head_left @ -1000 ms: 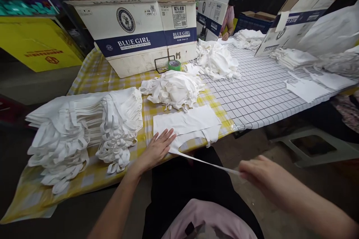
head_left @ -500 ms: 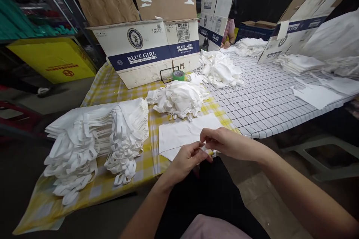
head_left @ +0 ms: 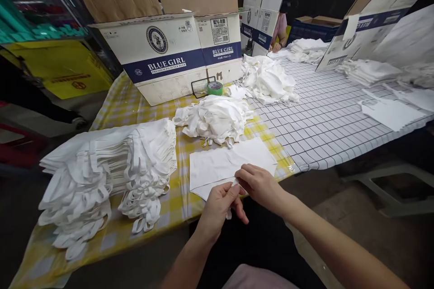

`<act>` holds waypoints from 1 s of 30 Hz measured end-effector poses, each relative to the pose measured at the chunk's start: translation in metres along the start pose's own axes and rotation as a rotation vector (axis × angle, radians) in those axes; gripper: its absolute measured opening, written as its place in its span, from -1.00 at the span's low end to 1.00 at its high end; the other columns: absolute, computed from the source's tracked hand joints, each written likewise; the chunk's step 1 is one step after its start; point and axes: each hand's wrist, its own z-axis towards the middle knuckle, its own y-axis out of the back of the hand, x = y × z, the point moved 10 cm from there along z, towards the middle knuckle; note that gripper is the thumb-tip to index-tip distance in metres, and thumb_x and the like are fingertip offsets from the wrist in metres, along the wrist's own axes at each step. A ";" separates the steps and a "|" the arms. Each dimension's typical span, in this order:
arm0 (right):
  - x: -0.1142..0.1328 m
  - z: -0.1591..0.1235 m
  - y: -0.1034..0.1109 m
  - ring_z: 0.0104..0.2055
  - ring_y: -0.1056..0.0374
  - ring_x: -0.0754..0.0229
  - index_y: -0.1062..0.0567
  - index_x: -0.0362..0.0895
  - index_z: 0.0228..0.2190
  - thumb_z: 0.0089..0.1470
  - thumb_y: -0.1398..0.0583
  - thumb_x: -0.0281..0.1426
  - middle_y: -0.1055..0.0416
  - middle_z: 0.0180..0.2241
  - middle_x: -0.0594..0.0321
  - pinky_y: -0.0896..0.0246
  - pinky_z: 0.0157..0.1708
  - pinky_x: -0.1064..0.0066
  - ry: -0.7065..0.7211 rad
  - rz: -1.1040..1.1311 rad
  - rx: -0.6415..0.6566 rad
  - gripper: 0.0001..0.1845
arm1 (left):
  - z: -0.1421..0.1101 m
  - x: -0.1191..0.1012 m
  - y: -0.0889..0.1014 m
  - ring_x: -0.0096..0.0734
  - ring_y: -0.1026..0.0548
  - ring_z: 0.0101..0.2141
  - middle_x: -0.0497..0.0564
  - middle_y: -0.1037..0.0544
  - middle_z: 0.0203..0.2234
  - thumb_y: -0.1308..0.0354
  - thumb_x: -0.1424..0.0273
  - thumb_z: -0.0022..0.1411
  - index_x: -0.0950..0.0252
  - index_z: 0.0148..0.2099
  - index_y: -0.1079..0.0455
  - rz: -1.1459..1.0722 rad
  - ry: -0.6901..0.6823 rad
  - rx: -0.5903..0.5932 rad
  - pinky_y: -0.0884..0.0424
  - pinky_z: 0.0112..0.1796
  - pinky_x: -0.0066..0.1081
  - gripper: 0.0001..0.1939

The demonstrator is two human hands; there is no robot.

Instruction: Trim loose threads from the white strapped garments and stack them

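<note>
Nearest us, our left hand (head_left: 219,205) pinches a thin white cloth strap (head_left: 229,213) between thumb and forefinger, a short end hanging below. Our right hand (head_left: 262,185) is curled in against it, fingertips close to the pinch; its thumb is hidden, so we cannot tell whether it grips the strap too. Right forearm comes in from the near right.

Just beyond the fingers, the flat white cloth piece (head_left: 217,162) lies at the near edge of the yellow-and-white checked table cover (head_left: 181,180), part of it under our right hand. Risk, as we judge it: nothing visible weighs down its left side, so a hard tug on the strap could drag or crease the piece, or pull it off the edge. A loose pinch could let the narrow strap slip or twist.

To the left, a tall stack of white strapped cloth pieces (head_left: 145,144) has loops spilling toward the near edge; a passing left elbow could snag them.

Farther off, a rumpled heap of white cloth (head_left: 215,117) sits just past the flat piece; if it slumped nearer, the two could mix. Beyond it, a green roll of tape (head_left: 214,88) stands before a white-and-blue cardboard carton (head_left: 166,61).
</note>
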 end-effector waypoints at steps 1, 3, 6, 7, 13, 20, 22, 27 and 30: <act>-0.001 0.001 -0.003 -0.41 -0.22 0.25 -0.38 -0.15 -0.44 0.08 -0.04 -0.54 -0.30 -0.46 0.24 -0.11 -0.42 0.46 -0.002 -0.008 -0.025 -0.85 | 0.000 0.002 0.003 -0.49 -0.40 -0.70 -0.11 -0.37 -0.76 0.11 0.18 0.27 0.35 -0.28 -0.32 0.046 -0.001 0.006 -0.25 -0.55 -0.51 -0.66; -0.008 0.001 -0.005 -0.43 -0.20 0.27 -0.37 -0.15 -0.44 0.09 -0.02 -0.54 -0.30 -0.46 0.24 -0.09 -0.43 0.48 -0.046 0.062 -0.077 -0.83 | 0.001 0.000 0.018 -0.46 -0.41 -0.64 -0.08 -0.41 -0.69 0.16 0.17 0.29 0.33 -0.24 -0.34 0.232 -0.047 -0.025 -0.27 -0.51 -0.47 -0.63; -0.028 0.000 -0.007 -0.46 -0.21 0.30 -0.38 -0.13 -0.38 0.05 -0.01 -0.57 -0.35 -0.44 0.27 -0.10 -0.43 0.50 -0.188 0.313 -0.134 -0.82 | 0.004 -0.023 0.058 -0.31 -0.44 -0.33 0.02 -0.48 -0.38 0.00 0.25 0.22 0.26 -0.17 -0.36 0.752 -0.262 -0.224 -0.34 -0.27 -0.32 -0.77; -0.035 -0.001 -0.012 -0.46 -0.22 0.31 -0.38 -0.13 -0.39 0.03 -0.01 -0.57 -0.36 -0.45 0.28 -0.11 -0.43 0.50 -0.243 0.411 -0.131 -0.82 | 0.005 -0.031 0.068 -0.25 -0.41 -0.21 0.04 -0.46 -0.27 -0.08 0.30 0.17 0.24 -0.15 -0.37 0.934 -0.346 -0.285 -0.31 -0.17 -0.25 -0.80; -0.055 -0.004 -0.065 -0.51 -0.25 0.29 -0.38 -0.15 -0.43 0.02 -0.09 -0.37 -0.33 -0.54 0.31 -0.15 -0.51 0.48 -0.522 0.932 0.014 -0.88 | 0.030 -0.021 0.068 -0.26 -0.34 -0.13 0.04 -0.39 -0.22 -0.09 0.44 0.17 0.23 -0.19 -0.36 1.503 -0.535 -0.116 -0.31 -0.13 -0.24 -0.86; -0.070 -0.002 -0.093 -0.56 -0.18 0.33 -0.41 -0.18 -0.46 -0.05 -0.17 -0.24 -0.33 -0.56 0.30 -0.10 -0.57 0.49 -0.656 1.099 0.044 -0.77 | 0.037 -0.021 0.068 -0.29 -0.35 -0.21 0.05 -0.41 -0.33 0.01 0.51 0.21 0.28 -0.24 -0.40 1.529 -0.586 -0.125 -0.34 -0.23 -0.30 -0.84; -0.074 0.004 -0.090 -0.53 -0.19 0.32 -0.45 -0.18 -0.46 -0.06 -0.18 -0.29 -0.34 -0.56 0.30 -0.10 -0.54 0.49 -0.623 0.997 0.027 -0.81 | 0.040 -0.025 0.078 -0.32 -0.34 -0.23 0.02 -0.41 -0.33 -0.05 0.47 0.19 0.27 -0.28 -0.42 1.385 -0.551 -0.177 -0.33 -0.21 -0.31 -0.87; -0.070 0.025 -0.082 -0.46 -0.25 0.27 -0.52 -0.18 -0.45 -0.10 -0.17 -0.37 -0.42 -0.51 0.26 -0.14 -0.46 0.48 -0.539 0.825 -0.007 -0.84 | 0.046 -0.029 0.088 -0.34 -0.32 -0.24 -0.01 -0.39 -0.36 -0.11 0.44 0.14 0.25 -0.36 -0.46 1.197 -0.469 -0.182 -0.32 -0.20 -0.32 -0.90; -0.063 0.039 -0.078 -0.44 -0.26 0.27 -0.54 -0.16 -0.46 -0.10 -0.15 -0.41 -0.42 -0.48 0.25 -0.13 -0.44 0.48 -0.459 0.718 -0.031 -0.84 | 0.049 -0.031 0.087 -0.34 -0.31 -0.25 -0.01 -0.38 -0.38 -0.09 0.39 0.17 0.27 -0.39 -0.44 1.188 -0.449 -0.156 -0.31 -0.22 -0.32 -0.86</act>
